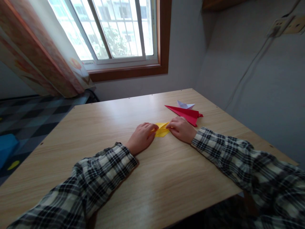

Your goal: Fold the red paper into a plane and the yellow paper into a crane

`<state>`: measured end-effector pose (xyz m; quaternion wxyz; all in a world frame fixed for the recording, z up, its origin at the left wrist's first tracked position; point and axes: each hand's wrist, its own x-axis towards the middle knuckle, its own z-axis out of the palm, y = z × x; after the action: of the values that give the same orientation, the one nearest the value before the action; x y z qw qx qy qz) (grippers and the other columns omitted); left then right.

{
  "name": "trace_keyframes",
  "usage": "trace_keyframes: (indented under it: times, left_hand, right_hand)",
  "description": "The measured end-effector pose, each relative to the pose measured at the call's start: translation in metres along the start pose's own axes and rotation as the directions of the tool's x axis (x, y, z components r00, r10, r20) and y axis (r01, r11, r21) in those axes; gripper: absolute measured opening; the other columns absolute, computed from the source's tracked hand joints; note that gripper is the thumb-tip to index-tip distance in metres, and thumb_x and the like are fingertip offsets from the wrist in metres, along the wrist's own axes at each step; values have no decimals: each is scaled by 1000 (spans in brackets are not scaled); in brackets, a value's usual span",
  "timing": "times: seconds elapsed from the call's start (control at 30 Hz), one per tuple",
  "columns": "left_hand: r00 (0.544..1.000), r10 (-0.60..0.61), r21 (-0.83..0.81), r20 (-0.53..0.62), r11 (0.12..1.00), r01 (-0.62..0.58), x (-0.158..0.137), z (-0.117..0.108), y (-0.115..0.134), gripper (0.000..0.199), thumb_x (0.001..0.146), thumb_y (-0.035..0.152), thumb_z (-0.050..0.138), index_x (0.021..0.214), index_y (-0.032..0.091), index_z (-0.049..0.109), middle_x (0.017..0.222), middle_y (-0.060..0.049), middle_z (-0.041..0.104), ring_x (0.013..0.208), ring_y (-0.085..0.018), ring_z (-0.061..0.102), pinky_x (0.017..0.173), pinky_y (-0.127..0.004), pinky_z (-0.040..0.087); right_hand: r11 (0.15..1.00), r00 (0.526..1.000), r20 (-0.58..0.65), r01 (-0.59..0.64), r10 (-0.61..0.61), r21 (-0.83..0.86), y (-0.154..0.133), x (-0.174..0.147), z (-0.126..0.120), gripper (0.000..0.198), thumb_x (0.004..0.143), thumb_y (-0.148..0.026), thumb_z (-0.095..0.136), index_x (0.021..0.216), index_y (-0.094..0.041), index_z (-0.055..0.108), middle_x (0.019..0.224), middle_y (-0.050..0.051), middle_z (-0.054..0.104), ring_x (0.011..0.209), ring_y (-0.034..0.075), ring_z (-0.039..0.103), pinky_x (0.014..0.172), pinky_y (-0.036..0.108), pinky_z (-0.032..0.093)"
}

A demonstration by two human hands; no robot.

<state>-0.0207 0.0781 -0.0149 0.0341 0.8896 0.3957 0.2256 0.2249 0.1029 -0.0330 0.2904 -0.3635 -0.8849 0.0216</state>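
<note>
A small piece of folded yellow paper lies at the middle of the wooden table, with creased flaps showing on top. My left hand pinches its left end, fingers closed on the edge. At the opposite end, my right hand grips the paper between thumb and fingers. Both fingertips cover the paper's ends, so its full outline is hidden. Just beyond my right hand rests a red paper plane, its nose pointing left. Behind the plane sits a white paper boat.
The light wooden table has its far edge near a wall below a window. A patterned curtain hangs at the left, over a checkered cloth surface holding a blue object. A cable runs down the right wall.
</note>
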Motion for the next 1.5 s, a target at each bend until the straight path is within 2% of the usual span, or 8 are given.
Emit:
trace_keyframes:
  times: [0.77, 1.1, 1.3, 1.5]
  left_hand:
    - [999, 41, -26, -11, 999, -41, 0, 1, -2, 26, 93, 17, 51, 106, 22, 72, 111, -6, 74, 105, -23, 65, 99, -44, 50]
    - [999, 51, -24, -2, 998, -51, 0, 0, -1, 26, 93, 16, 52, 106, 21, 73, 112, -6, 74, 105, -23, 65, 99, -45, 50]
    - [999, 48, -23, 3, 999, -48, 1, -1, 0, 27, 92, 15, 52, 106, 21, 73, 112, -7, 74, 106, -23, 64, 100, -45, 50]
    - [999, 45, -8, 4, 999, -45, 0, 0, 0, 26, 92, 14, 52, 107, 21, 73, 111, -7, 74, 105, -23, 64, 99, -45, 50]
  right_hand:
    - [1000, 1000, 0, 11, -11, 0, -3, 0, -3, 16, 88, -13, 62, 90, -20, 76, 93, 7, 72, 95, 23, 60, 88, 40, 42]
    - [999, 999, -7, 32, -32, -32, -3, -1, -3, 18, 88, -14, 61, 97, -19, 75, 95, 8, 72, 96, 24, 60, 90, 42, 42]
    - [993, 991, -53, 122, -122, -4, -5, -1, -4, 26, 84, -10, 58, 103, -18, 74, 99, 9, 72, 99, 25, 58, 94, 43, 44]
    - [972, 972, -28, 234, -234, 29, -10, -1, -4, 25, 90, -16, 57, 108, -21, 73, 108, 7, 73, 107, 25, 58, 100, 45, 43]
